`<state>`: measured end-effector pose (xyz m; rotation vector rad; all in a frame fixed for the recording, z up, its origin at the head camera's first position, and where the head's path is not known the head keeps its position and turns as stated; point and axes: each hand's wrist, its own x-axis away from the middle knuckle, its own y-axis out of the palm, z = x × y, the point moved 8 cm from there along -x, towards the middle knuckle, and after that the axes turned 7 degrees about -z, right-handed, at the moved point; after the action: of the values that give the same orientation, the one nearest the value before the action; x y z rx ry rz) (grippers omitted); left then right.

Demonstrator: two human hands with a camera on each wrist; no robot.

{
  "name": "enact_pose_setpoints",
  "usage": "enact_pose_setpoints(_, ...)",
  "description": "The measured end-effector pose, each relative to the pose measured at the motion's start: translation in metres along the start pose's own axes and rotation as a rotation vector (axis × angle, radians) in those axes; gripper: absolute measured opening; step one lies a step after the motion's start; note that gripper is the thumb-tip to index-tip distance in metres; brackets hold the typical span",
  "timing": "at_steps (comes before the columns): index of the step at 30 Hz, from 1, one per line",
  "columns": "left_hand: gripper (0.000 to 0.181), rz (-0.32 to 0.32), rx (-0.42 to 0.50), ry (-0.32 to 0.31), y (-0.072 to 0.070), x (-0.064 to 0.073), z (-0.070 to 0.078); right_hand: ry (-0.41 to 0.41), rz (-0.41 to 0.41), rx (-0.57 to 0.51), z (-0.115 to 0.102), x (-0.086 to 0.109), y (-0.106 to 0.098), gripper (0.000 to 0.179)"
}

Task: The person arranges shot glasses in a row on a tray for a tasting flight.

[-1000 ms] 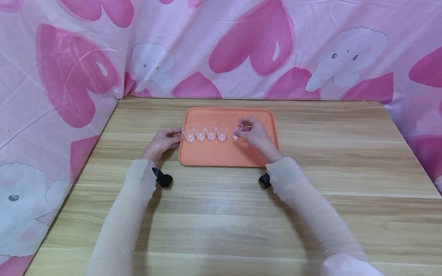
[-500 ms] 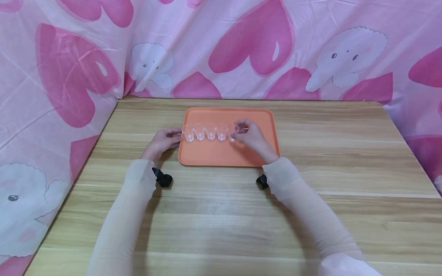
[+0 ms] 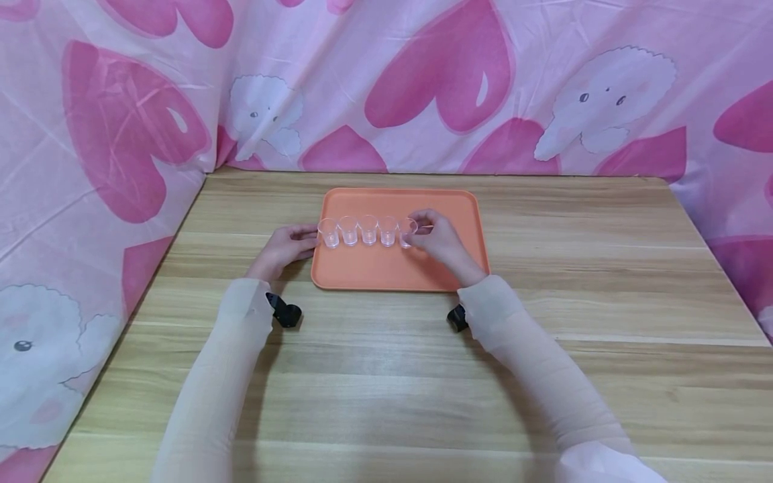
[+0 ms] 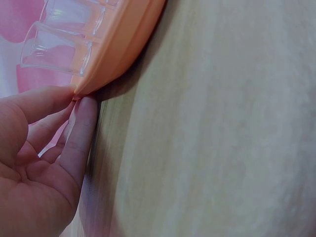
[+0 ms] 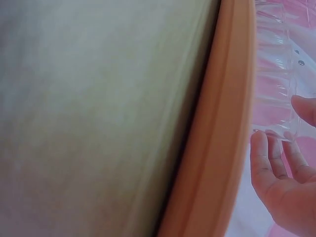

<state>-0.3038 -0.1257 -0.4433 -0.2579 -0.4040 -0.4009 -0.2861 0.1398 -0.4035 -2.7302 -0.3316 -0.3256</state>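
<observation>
Several small clear plastic cups (image 3: pixel 369 231) stand upright in a row, side by side, on an orange tray (image 3: pixel 386 278). My right hand (image 3: pixel 443 240) holds the rightmost cup (image 3: pixel 407 235), thumb on the near side and fingers round its right and far sides. In the right wrist view, the fingertips (image 5: pixel 258 138) lie at that cup's lower side. At the tray's left end, my left hand (image 3: pixel 282 249) pinches the rim (image 4: pixel 81 89) between thumb and fingers, close beside the leftmost cup (image 4: pixel 57 49).
The tray lies on a wood-grain table (image 3: pixel 374 376). A pink cloth (image 3: pixel 423 87) printed with hearts and white animals hangs behind and along the left. Black wrist cameras (image 3: pixel 286 313) sit below both hands.
My right hand has moved left with the rightmost cup, closing the gap to the row, and then stays there. My left hand has not moved.
</observation>
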Motion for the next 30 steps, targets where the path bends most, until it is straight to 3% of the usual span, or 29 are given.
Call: enact_pose_setpoints(30,0.048,0.006,0.010,-0.007,0.0008,-0.0002,-0.0004,-0.006,-0.046,0.003,0.0022,-0.0003,-0.0022,0.054)
